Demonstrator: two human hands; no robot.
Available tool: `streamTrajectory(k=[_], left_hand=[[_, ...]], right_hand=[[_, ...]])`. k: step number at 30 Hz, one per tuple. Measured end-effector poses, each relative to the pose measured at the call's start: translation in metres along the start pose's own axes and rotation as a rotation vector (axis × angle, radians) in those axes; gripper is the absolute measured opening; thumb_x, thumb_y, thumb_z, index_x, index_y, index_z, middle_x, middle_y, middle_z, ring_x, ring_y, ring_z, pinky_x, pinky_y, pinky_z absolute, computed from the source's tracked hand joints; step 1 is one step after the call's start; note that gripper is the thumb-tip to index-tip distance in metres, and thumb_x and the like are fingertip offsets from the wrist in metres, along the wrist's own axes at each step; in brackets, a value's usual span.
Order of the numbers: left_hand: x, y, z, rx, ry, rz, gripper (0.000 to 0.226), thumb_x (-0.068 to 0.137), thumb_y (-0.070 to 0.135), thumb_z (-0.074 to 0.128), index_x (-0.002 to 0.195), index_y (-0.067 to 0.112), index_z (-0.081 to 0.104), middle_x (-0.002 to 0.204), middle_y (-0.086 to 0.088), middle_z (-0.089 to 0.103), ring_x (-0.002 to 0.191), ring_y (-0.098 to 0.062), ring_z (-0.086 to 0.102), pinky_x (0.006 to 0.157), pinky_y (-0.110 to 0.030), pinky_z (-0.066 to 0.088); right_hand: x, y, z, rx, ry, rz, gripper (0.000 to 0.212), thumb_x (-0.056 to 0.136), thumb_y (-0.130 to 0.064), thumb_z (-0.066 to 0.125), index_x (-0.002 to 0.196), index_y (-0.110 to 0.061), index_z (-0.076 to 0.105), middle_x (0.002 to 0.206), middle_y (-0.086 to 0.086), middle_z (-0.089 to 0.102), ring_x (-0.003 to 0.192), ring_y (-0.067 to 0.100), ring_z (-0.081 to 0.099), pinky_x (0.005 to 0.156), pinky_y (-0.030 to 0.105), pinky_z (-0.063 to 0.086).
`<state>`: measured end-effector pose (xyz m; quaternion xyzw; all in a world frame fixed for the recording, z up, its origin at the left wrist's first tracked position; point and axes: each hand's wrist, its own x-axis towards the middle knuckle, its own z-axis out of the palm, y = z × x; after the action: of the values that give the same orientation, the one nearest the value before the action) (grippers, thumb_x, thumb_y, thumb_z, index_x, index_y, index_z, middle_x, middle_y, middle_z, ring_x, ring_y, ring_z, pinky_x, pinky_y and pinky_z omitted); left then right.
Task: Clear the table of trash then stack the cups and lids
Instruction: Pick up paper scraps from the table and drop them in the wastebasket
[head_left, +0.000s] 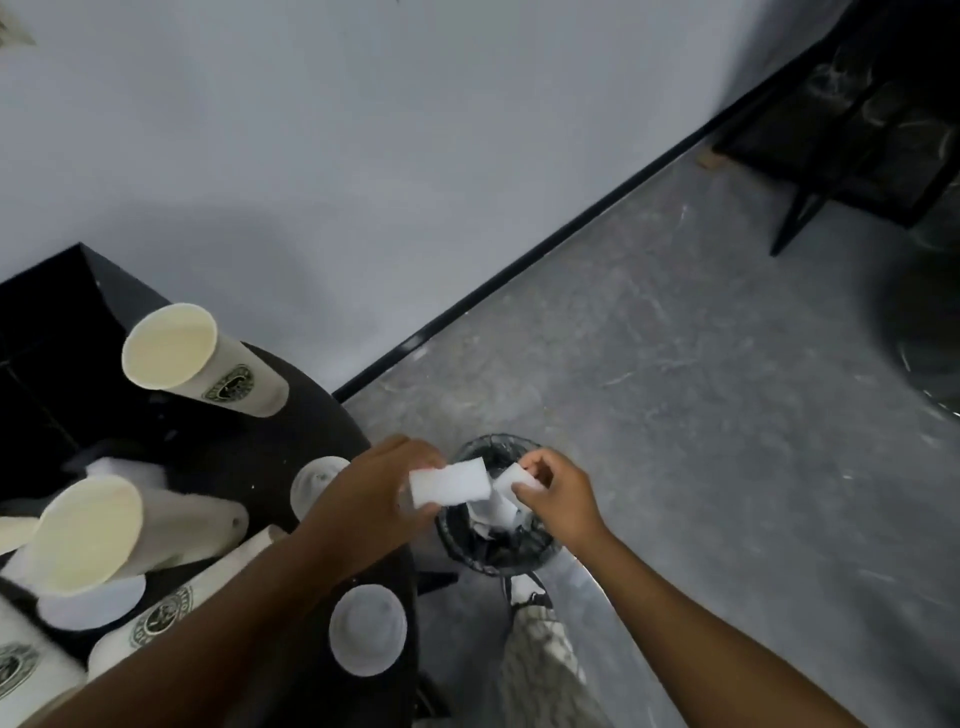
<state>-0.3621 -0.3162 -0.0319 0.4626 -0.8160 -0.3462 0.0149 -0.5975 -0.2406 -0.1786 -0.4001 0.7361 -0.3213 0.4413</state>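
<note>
Both forearms reach from the near edge. At the table's (363, 441) right edge, the left hand (374, 493) pinches a paper scrap (449, 483) and the right hand (556, 491) pinches another piece (514, 478), both over the trash bin (467, 551). Such paper looks light and soft; an edge pinch seems enough. Farther left, paper cups (202, 358) lie tipped.

Across the upper left of the frame you have a plain pale wall (337, 156), met by a black baseboard (545, 260) running diagonally. Right of centre you see grey, scuffed concrete floor (701, 389). In the upper right corner stands a dark metal-framed shelf unit (872, 114) in shadow.
</note>
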Motion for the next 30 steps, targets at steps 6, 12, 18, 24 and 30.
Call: streamTrajectory(k=[6,12,18,24,30], left_hand=[[0.048,-0.024,0.044,0.016,-0.052,-0.104,0.041,0.079,0.019,0.084,0.116,0.024,0.067,0.113,0.006,0.064,0.1,-0.014,0.062,0.082,-0.027,0.05],[0.066,-0.034,0.081,-0.014,-0.044,-0.136,0.043,0.075,0.019,0.086,0.115,0.022,0.069,0.107,0.01,0.064,0.095,-0.01,0.062,0.072,-0.003,0.036],[0.075,-0.035,0.116,-0.105,0.006,-0.223,0.044,0.076,0.02,0.087,0.115,0.025,0.067,0.107,0.013,0.063,0.096,-0.006,0.061,0.073,-0.003,0.041],[0.078,-0.041,0.151,-0.163,0.059,-0.339,0.042,0.074,0.016,0.087,0.109,0.025,0.068,0.098,0.014,0.061,0.092,-0.014,0.065,0.078,-0.032,0.056],[0.074,-0.046,0.18,-0.251,0.085,-0.412,0.042,0.075,0.006,0.088,0.111,0.014,0.068,0.108,0.005,0.063,0.101,-0.013,0.061,0.074,-0.009,0.042]], right_hand=[[0.029,0.048,0.017,-0.107,-0.041,0.028,0.024,0.077,-0.005,0.08,0.091,-0.017,0.066,0.088,0.003,0.063,0.077,0.016,0.058,0.07,0.022,0.047],[0.039,0.084,0.022,-0.151,-0.096,-0.011,0.026,0.075,-0.005,0.083,0.096,-0.009,0.067,0.085,0.0,0.059,0.073,0.01,0.053,0.074,0.034,0.049],[0.033,0.084,0.007,-0.082,-0.129,-0.049,0.045,0.074,-0.003,0.085,0.106,-0.026,0.063,0.096,0.0,0.059,0.083,0.008,0.054,0.077,0.019,0.047],[0.031,0.087,-0.001,-0.073,-0.12,-0.115,0.055,0.076,-0.012,0.088,0.117,-0.034,0.059,0.102,-0.006,0.057,0.087,0.012,0.056,0.076,0.011,0.045],[0.031,0.094,-0.006,-0.061,-0.161,-0.12,0.055,0.076,-0.012,0.088,0.124,-0.025,0.063,0.106,-0.001,0.057,0.087,0.014,0.056,0.075,0.013,0.048]])
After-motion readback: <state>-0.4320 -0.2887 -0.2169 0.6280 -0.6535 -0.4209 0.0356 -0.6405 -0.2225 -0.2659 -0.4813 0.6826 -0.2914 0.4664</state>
